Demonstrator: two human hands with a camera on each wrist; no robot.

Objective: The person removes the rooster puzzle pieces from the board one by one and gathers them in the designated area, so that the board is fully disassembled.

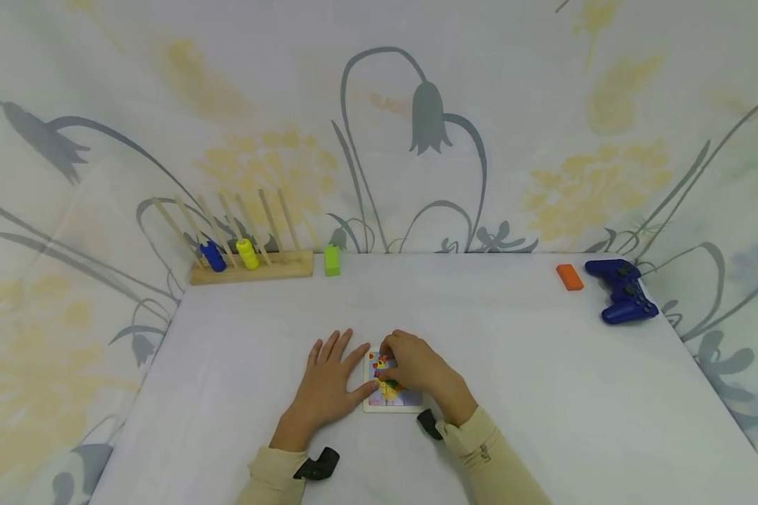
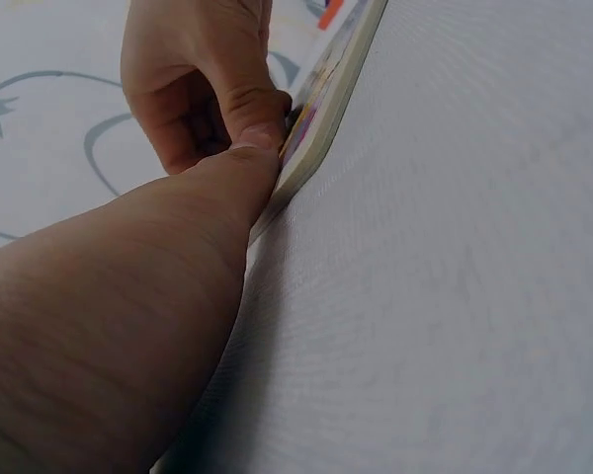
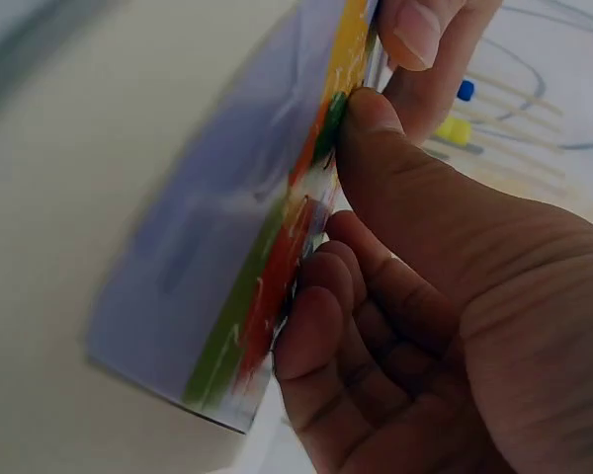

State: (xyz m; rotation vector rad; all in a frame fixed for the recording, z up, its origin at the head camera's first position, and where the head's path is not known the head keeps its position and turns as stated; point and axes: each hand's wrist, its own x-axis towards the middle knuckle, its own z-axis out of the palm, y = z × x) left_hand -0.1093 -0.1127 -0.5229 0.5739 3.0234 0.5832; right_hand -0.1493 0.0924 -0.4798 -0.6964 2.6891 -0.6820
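A small jigsaw puzzle [image 1: 410, 398] with a bright cartoon picture and a pale frame lies flat on the white table. My left hand [image 1: 330, 386] rests at its left side, fingers spread, thumb reaching over the frame. From the right, my right hand [image 1: 419, 365] bends over the picture, its thumb and curled fingers touching the surface and covering the upper right. Close up in the right wrist view, the right thumb [image 3: 376, 123] sits on a green patch of the puzzle [image 3: 242, 227], where wavy seams show. I cannot tell whether a piece is pinched there.
A wooden peg rack [image 1: 284, 265] with blue rings [image 1: 213, 257] and yellow rings [image 1: 248, 254] stands at the back left. Beside it is a green block [image 1: 332, 260]. An orange block [image 1: 570, 277] and a dark blue game controller [image 1: 625, 293] lie at the back right.
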